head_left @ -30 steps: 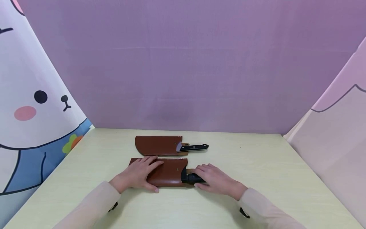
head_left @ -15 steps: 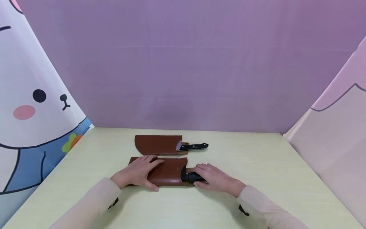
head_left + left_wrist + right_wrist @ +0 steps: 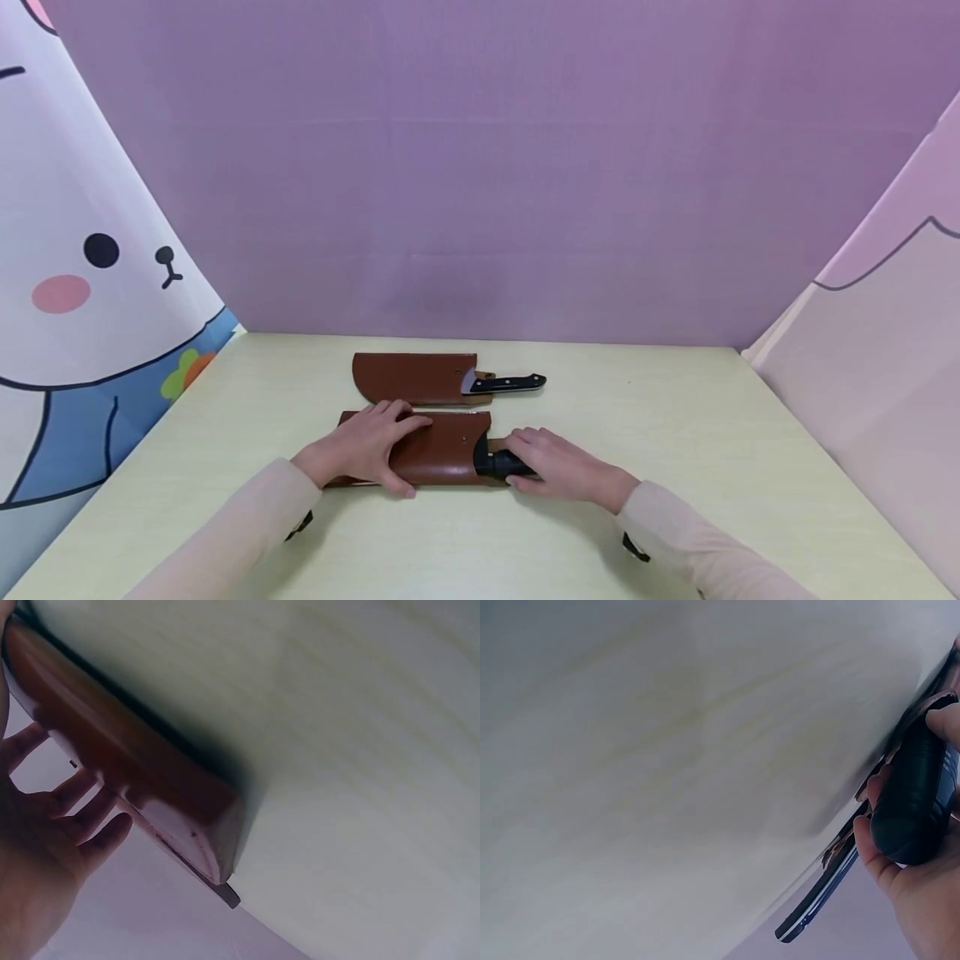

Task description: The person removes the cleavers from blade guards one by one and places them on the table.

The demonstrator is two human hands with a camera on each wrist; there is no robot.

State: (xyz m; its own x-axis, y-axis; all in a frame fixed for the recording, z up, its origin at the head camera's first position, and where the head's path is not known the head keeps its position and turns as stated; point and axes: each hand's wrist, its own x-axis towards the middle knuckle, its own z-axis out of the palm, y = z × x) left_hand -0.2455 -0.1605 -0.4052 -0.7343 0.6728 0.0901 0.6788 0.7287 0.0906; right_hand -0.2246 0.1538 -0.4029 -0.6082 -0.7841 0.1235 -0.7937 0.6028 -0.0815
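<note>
A brown leather sheath (image 3: 438,454) lies near the middle of the table, holding a knife whose black handle (image 3: 513,463) sticks out on the right. My left hand (image 3: 367,446) rests over the sheath's left part, fingers spread across its top and thumb at the near edge. In the left wrist view, the fingers (image 3: 105,844) lie loosely along the sheath (image 3: 157,780). My right hand (image 3: 566,467) grips the knife handle. The right wrist view shows the thick dark handle (image 3: 911,799) between thumb and fingers. The blade is hidden inside the sheath.
Just behind lies a second brown sheath (image 3: 412,379), with a riveted black-handled knife (image 3: 513,384) in it pointing right. The pale table (image 3: 675,417) ends at a purple backdrop (image 3: 480,183). Printed cartoon panels (image 3: 97,192) stand at the sides.
My left hand has shifted slightly away from me over the sheath, showing more of its near left edge. The right hand keeps its grip on the knife handle.
</note>
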